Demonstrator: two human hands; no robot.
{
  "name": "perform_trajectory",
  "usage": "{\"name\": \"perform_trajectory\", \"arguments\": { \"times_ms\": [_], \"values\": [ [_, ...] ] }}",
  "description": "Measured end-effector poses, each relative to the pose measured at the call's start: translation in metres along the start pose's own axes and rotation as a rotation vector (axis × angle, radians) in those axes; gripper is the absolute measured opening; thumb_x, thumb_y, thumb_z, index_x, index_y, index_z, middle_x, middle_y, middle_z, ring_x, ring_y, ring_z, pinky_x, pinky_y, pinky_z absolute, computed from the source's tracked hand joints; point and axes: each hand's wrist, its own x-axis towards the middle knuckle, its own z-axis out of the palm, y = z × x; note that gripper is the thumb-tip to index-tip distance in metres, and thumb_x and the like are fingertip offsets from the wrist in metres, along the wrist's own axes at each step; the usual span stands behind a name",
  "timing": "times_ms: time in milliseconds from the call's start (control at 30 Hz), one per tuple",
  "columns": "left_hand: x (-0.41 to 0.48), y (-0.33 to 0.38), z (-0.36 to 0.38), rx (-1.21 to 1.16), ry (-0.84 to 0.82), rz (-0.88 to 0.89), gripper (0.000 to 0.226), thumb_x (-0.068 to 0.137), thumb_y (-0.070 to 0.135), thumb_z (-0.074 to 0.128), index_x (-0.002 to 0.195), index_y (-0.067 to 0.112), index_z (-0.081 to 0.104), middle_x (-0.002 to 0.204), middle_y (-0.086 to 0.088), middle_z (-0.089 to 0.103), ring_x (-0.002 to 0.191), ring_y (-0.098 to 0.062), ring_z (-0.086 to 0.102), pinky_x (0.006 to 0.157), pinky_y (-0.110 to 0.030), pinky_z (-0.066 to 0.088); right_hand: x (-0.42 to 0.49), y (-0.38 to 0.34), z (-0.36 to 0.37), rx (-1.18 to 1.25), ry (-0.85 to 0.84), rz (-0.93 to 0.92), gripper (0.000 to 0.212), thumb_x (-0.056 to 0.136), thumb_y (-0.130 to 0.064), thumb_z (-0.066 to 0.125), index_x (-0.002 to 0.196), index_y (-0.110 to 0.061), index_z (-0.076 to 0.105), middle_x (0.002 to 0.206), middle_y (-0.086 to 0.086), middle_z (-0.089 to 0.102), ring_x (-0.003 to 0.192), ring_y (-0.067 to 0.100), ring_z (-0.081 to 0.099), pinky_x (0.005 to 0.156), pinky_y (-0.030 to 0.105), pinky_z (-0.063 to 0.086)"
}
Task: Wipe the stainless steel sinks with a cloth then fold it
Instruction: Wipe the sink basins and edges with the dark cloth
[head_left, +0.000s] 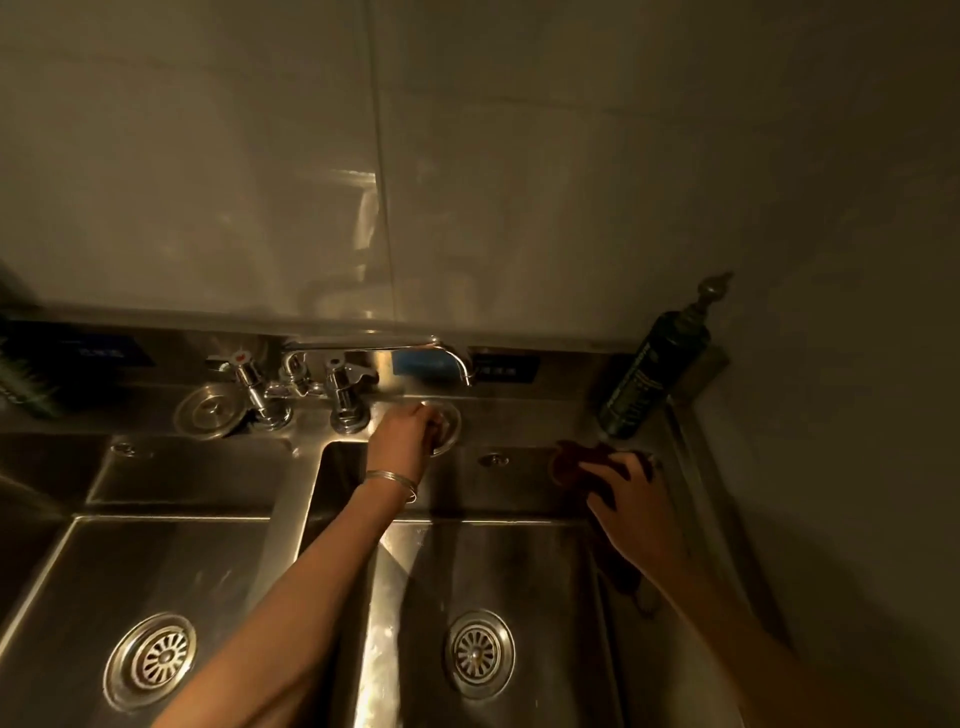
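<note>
Stainless steel double sink unit (291, 519): brushed, streaked, two rectangular basins side by side, each with a round slotted drain strainer (479, 653).

Glossy pale wall panels (208, 182) behind, reflective, joined by a vertical seam.

Left hand (402, 431): arm reaching diagonally across the divider to the back ledge, fingers curled down around a round ribbed steel lid (451, 422).

Right hand (634, 499): at the right basin's rear right corner, fingers extended and slightly spread, pressing down on the cloth.

Chrome two-handled mixer tap (306, 384): polished, spout swung right, ending just above the left hand.

Dark green cylindrical pump bottle (649, 374): standing in the back right corner, just behind the cloth.

Dark red bunched cloth (571, 457): soft, crumpled, lying on the ledge, partly covered by the right hand.

Second round steel lid (210, 413): flat on the ledge left of the tap.

Thin metal bangle (392, 480): on the left wrist.
</note>
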Motion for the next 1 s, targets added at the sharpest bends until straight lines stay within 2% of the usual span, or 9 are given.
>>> {"name": "perform_trajectory", "arguments": {
  "times_ms": [67,200,300,433,567,667,800,900,1000],
  "values": [
    [0.009,-0.002,0.006,0.032,-0.019,-0.018,0.011,0.079,0.005,0.065,0.088,0.006,0.071,0.088,-0.017,0.067,0.082,-0.037,0.061,0.069,-0.04,0.05,-0.004,0.009,-0.008,0.101,0.01,-0.024,0.038,0.092,-0.025,0.055,0.129,-0.028,0.053,0.14,0.001,0.035,0.124,0.022,0.041,0.102,0.03,0.035],
    [0.019,-0.005,0.01,0.087,-0.033,-0.088,0.009,0.079,0.009,0.066,0.085,0.004,0.071,0.085,-0.02,0.066,0.08,-0.037,0.062,0.066,-0.037,0.046,-0.008,0.019,-0.022,0.139,0.052,-0.032,0.039,0.089,-0.025,0.059,0.128,-0.03,0.055,0.139,0.001,0.037,0.117,0.025,0.045,0.095,0.035,0.045],
    [0.025,-0.011,0.014,0.134,-0.044,-0.096,0.013,0.079,0.008,0.066,0.09,0.003,0.071,0.09,-0.02,0.067,0.084,-0.037,0.062,0.072,-0.038,0.048,-0.013,0.026,-0.026,0.154,0.126,-0.045,0.039,0.088,-0.024,0.062,0.126,-0.03,0.057,0.137,0.002,0.04,0.117,0.027,0.043,0.095,0.036,0.042],
    [0.029,-0.019,0.021,0.175,-0.073,-0.094,0.018,0.078,0.007,0.066,0.096,0.006,0.07,0.097,-0.018,0.067,0.089,-0.038,0.062,0.076,-0.041,0.05,-0.014,0.032,-0.033,0.163,0.078,-0.022,0.039,0.09,-0.022,0.059,0.128,-0.027,0.055,0.139,0.001,0.036,0.125,0.027,0.035,0.104,0.037,0.037],
    [0.009,-0.01,0.025,0.075,0.098,-0.115,0.033,0.074,-0.002,0.068,0.107,0.0,0.065,0.109,-0.024,0.06,0.099,-0.043,0.055,0.084,-0.046,0.046,-0.013,0.042,-0.042,0.124,0.071,0.019,0.04,0.092,-0.023,0.057,0.131,-0.027,0.052,0.142,0.001,0.034,0.127,0.026,0.032,0.105,0.034,0.031],
    [-0.043,0.022,0.036,-0.053,0.258,-0.089,0.033,0.077,0.003,0.06,0.11,0.003,0.063,0.115,-0.02,0.055,0.107,-0.035,0.05,0.09,-0.041,0.042,-0.011,0.049,-0.046,0.166,0.094,0.054,0.04,0.092,-0.021,0.057,0.131,-0.024,0.052,0.143,0.004,0.034,0.131,0.029,0.03,0.107,0.037,0.031],
    [-0.076,0.091,0.062,-0.271,0.04,0.129,0.04,0.077,0.018,0.041,0.111,0.014,0.06,0.114,-0.01,0.055,0.105,-0.024,0.051,0.092,-0.03,0.04,-0.003,0.059,-0.054,0.19,0.147,0.047,0.041,0.092,-0.019,0.056,0.133,-0.023,0.051,0.144,0.007,0.032,0.13,0.031,0.031,0.107,0.038,0.031],
    [-0.035,0.147,0.064,-0.404,0.006,0.106,0.041,0.084,0.016,0.048,0.124,0.007,0.054,0.125,-0.014,0.051,0.114,-0.025,0.05,0.099,-0.021,0.033,0.009,0.065,-0.065,0.159,0.344,0.036,0.04,0.089,-0.015,0.061,0.129,-0.017,0.056,0.14,0.016,0.04,0.124,0.038,0.04,0.101,0.045,0.037],
    [0.017,0.197,0.053,-0.473,0.009,-0.004,0.062,0.086,0.018,0.064,0.139,0.006,0.036,0.142,-0.013,0.037,0.13,-0.024,0.037,0.107,-0.028,0.029,0.019,0.076,-0.062,0.031,0.442,0.079,0.042,0.078,-0.012,0.074,0.119,-0.012,0.064,0.127,0.023,0.053,0.106,0.044,0.056,0.087,0.05,0.048]
  ]
}}
